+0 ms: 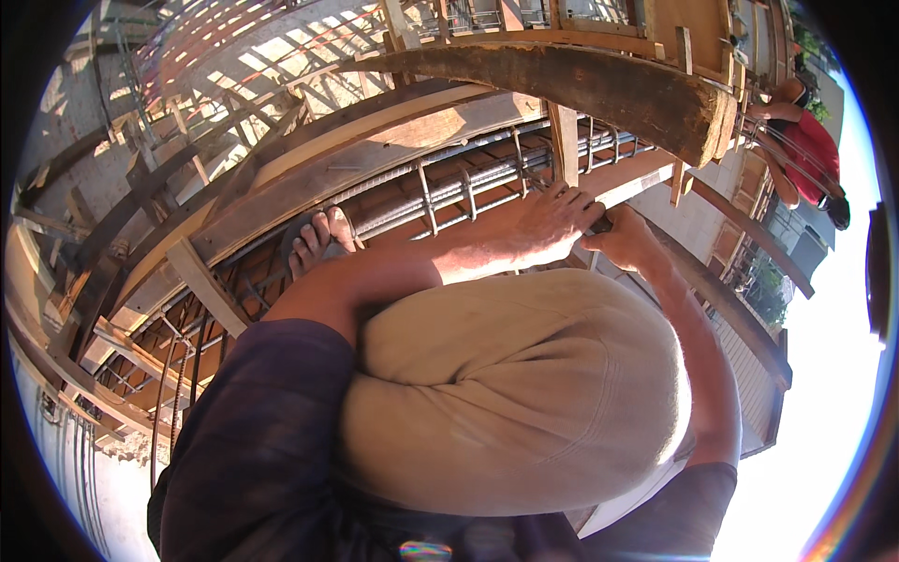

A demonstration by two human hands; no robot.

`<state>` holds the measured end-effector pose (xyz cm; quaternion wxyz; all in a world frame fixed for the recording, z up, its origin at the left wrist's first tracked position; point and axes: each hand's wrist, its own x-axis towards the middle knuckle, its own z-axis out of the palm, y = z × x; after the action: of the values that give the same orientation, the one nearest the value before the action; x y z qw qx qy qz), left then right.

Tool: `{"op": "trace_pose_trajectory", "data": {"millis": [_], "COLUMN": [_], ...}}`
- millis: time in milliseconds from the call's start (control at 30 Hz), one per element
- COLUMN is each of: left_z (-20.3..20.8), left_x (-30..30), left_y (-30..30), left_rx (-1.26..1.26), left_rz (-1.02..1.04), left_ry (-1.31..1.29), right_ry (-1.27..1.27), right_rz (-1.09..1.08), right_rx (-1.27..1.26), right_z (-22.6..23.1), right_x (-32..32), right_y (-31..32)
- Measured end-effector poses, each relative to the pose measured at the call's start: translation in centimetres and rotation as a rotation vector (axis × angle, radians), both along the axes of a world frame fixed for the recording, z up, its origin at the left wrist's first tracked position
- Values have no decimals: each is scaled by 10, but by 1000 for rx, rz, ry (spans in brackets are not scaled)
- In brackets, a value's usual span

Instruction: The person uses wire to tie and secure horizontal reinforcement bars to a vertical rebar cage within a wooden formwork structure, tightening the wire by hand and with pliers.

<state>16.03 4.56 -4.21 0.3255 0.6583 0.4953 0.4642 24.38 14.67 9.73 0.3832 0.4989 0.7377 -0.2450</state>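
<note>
Right hand (626,239) fist closed on thin dark tool, left hand (554,220) fingers curled onto same tool, both arms stretched over bent knee (524,393), just beside rebar cage (468,192), no packages or labels visible.

Both hands together on rebar cage (468,192), foot (318,239) left, plank (581,84) behind

Harsh sun from upper right — sky blown out, lens flare at bottom; edges bend, perhaps slight blur.

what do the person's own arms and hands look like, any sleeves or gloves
Both hands are bare: no gloves on the left hand or the right hand. The forearms are uncovered too. Short dark purplish sleeves end above the elbows. No watch or rings show.
</note>
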Motion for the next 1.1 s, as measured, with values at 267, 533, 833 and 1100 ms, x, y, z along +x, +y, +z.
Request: {"op": "trace_pose_trajectory", "data": {"millis": [267, 533, 833, 1100], "left_z": [-13, -28, -22, -16], "left_x": [-1, -10, 5, 14], "left_y": [40, 65, 51, 26], "left_rx": [-312, -328, -247, -155], "left_rz": [-336, -278, 12, -121], "left_ry": [-89, -273, -446, -35], "right_ry": [-397, 100, 57, -262], "right_rz": [-770, 897, 638, 247], "right_rx": [-306, 654, 480, 261], "right_z": [11, 15, -1, 15], "right_x": [-25, -19, -1, -36], "right_y": [7, -23, 20, -14]}}
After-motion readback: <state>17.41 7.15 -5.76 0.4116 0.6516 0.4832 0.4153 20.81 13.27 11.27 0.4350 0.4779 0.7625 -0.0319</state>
